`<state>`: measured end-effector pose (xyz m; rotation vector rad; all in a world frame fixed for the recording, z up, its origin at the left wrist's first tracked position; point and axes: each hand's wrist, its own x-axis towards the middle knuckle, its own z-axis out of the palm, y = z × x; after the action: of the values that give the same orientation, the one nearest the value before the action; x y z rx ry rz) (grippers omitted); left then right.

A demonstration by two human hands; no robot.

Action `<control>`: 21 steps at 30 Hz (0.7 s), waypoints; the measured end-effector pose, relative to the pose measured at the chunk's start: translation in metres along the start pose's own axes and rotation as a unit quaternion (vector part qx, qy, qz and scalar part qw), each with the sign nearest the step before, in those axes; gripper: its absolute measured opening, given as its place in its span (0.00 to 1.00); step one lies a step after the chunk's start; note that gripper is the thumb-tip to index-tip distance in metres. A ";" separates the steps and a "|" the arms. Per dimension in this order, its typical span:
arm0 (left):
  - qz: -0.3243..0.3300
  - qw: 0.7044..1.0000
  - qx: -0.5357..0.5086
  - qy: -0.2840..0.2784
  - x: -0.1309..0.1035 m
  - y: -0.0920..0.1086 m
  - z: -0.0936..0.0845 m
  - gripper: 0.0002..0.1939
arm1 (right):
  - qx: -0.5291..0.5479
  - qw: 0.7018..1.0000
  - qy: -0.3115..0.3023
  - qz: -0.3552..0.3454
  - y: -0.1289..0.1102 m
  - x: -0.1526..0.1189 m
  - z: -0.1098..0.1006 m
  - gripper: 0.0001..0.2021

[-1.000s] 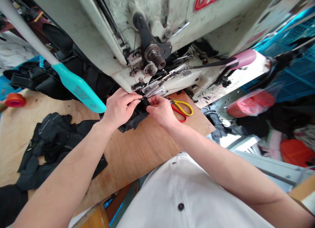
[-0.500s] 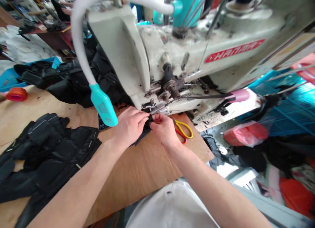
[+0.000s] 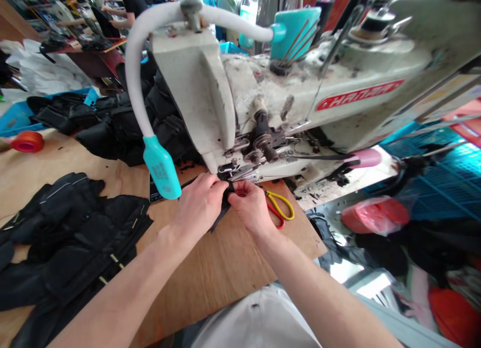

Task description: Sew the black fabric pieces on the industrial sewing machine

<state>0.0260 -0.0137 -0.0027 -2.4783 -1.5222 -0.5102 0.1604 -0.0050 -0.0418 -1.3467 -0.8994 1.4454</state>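
Note:
A piece of black fabric [image 3: 221, 214] lies at the needle area of the sewing machine [image 3: 195, 87], partly covered by my hands. My left hand [image 3: 203, 200] holds its left side, fingers pressed together close to the presser foot. On the right, my right hand [image 3: 250, 203] pinches the same fabric between thumb and fingers. The two hands nearly touch. Just right of my right hand, scissors with yellow and red handles [image 3: 281, 205] rest on the wooden table [image 3: 210, 273]. The fingertips and the fabric's upper edge are partly hidden.
Black fabric pieces [image 3: 71, 228] lie at left, with more black items [image 3: 124, 122] behind. A turquoise lamp head [image 3: 162, 167] hangs left of the machine, over a phone [image 3: 155, 190]. An orange tape roll [image 3: 28, 141] sits far left. A person [image 3: 130, 7] is in the background.
The view has shifted slightly, so the machine appears a little lower and further right. Both hands still hold the black fabric, which now hangs at a slightly steeper angle below them.

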 end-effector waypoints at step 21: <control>-0.160 0.979 0.042 -0.123 0.004 0.027 -0.012 0.10 | -0.165 0.983 0.019 -0.076 0.003 -0.001 -0.004 0.06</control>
<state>0.0499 -0.0268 0.0104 -2.3112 -2.0094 -0.1801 0.1635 -0.0069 -0.0451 -1.5044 -1.2293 1.1840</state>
